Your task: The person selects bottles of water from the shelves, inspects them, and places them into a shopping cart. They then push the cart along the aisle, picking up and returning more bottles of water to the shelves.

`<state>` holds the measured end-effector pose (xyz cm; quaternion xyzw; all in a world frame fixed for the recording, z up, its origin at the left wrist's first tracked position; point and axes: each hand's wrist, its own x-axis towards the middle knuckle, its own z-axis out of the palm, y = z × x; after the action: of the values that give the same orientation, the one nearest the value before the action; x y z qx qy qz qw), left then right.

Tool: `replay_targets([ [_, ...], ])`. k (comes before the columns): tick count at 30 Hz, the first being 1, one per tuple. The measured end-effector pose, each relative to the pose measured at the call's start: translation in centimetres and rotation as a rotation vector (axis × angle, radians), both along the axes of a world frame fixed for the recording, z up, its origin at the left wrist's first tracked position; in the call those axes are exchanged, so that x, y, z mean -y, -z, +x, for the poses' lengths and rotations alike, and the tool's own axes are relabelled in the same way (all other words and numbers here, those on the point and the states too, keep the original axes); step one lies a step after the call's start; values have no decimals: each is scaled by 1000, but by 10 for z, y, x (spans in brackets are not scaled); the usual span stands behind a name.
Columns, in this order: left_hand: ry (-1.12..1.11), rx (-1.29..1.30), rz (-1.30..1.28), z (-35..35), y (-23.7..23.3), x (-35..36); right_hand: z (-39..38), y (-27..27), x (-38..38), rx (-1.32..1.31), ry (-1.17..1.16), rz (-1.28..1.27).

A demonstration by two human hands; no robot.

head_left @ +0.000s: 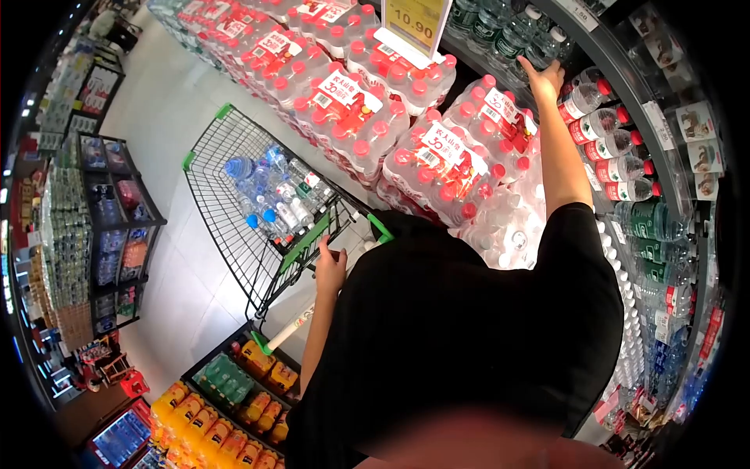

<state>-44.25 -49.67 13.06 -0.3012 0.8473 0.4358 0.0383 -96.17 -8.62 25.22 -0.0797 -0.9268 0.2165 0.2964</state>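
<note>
My right hand (544, 79) reaches up to the shelf with thumb and fingers apart, its fingertips close to the clear water bottles (516, 37) lying there. Bottles with red caps and red-and-white labels (600, 125) lie on the shelf beside my right wrist. Over the cart's handle bar (291, 331) is my left hand (331, 270), loosely bent with a gap between thumb and fingers and no object showing in it. The wire shopping cart (226, 234) with green corners carries a pile of plastic bottles (280, 184), some with blue caps.
Shrink-wrapped packs of red-capped water bottles (344, 98) are stacked ahead, beneath a yellow price sign (414, 27). Orange drink packs (211, 430) stand at lower left. Across the tiled aisle (176, 207) is a dark display rack (117, 219). Shelving (664, 172) curves along the right.
</note>
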Motion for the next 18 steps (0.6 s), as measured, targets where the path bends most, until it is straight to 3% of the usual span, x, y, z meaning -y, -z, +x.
replay_targets([
  [2,-17,66,14,-1,-5,-1,-4,-3,-1,113,20,-16],
  [5,-15,40,-15,4,7,1,-2,8,-3,11,-67,-64],
  [6,-17,34,-33,4,10,3,5,18,2,-163,-29,62],
  [8,-25,-4,-39,5,11,3,44,46,18,-406,-15,82],
  [10,-54,-27,-24,10,15,7,83,62,44,-372,-145,-59],
  [12,-117,-60,20,13,14,10,134,53,96,-235,-448,-519],
  [14,-204,-154,82,16,17,12,162,42,122,-190,-630,-139],
  [16,-239,-262,38,19,16,16,177,38,143,-106,-797,86],
  [17,-267,-293,75,21,16,17,181,40,160,-4,-880,10],
  [18,-284,-330,114,23,17,17,190,30,174,10,-957,137],
])
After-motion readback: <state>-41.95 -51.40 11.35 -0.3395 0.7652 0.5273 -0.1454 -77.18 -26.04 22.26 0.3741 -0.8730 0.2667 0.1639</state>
